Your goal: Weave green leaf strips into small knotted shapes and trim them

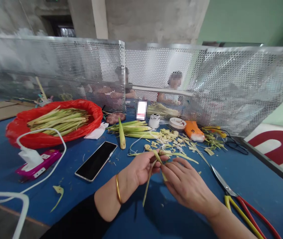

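My left hand (141, 167), with a gold bangle at the wrist, pinches some long pale-green leaf strips (147, 186). One strip hangs down below the fingers toward the blue table. My right hand (185, 181) lies close beside it, back upward, its fingers closed on the same strips; the fingertips are partly hidden. Beyond both hands lie scattered leaf scraps (166, 137) and a bundle of green stalks (134, 127). One pointed husk (122, 134) lies apart in front of the bundle. Scissors (227, 186) with red and yellow handles rest at the right.
A red plastic bag (14, 129) full of stalks stands at the left. Nearer are a phone (96, 161), a magenta power strip (40, 164) and a white cable. A tape roll (177, 123) and orange packet (193, 130) sit before a perforated metal screen (146, 63); people sit behind it.
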Demonstrator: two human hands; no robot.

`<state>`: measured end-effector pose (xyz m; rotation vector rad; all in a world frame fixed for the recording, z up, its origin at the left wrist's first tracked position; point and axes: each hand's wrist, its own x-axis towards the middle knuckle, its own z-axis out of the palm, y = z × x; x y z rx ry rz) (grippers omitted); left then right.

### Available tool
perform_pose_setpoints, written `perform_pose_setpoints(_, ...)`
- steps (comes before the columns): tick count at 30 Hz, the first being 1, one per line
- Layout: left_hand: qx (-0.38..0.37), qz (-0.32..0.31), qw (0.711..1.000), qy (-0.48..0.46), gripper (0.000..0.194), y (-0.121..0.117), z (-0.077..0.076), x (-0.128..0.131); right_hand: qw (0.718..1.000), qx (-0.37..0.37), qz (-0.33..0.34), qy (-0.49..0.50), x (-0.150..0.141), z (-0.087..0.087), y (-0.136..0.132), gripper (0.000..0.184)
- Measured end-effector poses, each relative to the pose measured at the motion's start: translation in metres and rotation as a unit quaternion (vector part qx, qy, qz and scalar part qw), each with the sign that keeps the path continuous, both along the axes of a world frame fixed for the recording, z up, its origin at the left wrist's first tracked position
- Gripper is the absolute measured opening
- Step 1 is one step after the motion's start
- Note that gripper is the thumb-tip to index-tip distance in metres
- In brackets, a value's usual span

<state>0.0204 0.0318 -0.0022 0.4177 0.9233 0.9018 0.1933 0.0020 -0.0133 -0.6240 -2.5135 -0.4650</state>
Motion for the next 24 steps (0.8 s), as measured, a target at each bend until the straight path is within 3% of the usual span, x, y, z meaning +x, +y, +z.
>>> perform_pose_setpoints(5,0.050,0.001,0.999,-0.006,0.017,-0.003,-0.003,0.005,0.998,0.043,0.008,0.045,-0.002,-0.001,-0.008,0.020)
perform_pose_setpoints(9,0.066,-0.002,0.998,-0.005,0.012,-0.009,-0.006,0.015,0.997,0.076,0.022,0.023,-0.014,-0.012,-0.010,0.025)
perform_pose_setpoints(12,0.094,-0.004,0.996,0.001,0.011,-0.012,-0.011,0.020,0.998,0.048,0.027,0.027,-0.019,-0.018,-0.010,0.022)
perform_pose_setpoints(15,0.132,-0.015,0.990,0.050,0.017,-0.015,-0.013,0.021,0.985,-0.022,0.041,0.164,-0.016,-0.018,-0.010,0.021)
perform_pose_setpoints(17,0.154,-0.034,0.983,0.089,0.021,-0.016,-0.011,0.021,0.945,-0.106,-0.009,0.309,-0.012,-0.016,-0.009,0.015)
perform_pose_setpoints(20,0.169,-0.056,0.976,0.128,0.029,-0.018,-0.007,0.021,0.821,-0.284,-0.123,0.481,-0.007,-0.013,-0.002,0.010)
perform_pose_setpoints(22,0.177,-0.053,0.972,0.142,0.031,-0.018,-0.005,0.021,0.731,-0.409,-0.137,0.528,-0.006,-0.012,0.005,0.020)
perform_pose_setpoints(24,0.186,-0.050,0.970,0.149,0.031,-0.018,-0.005,0.021,0.670,-0.498,-0.122,0.537,-0.006,-0.012,0.010,0.027)
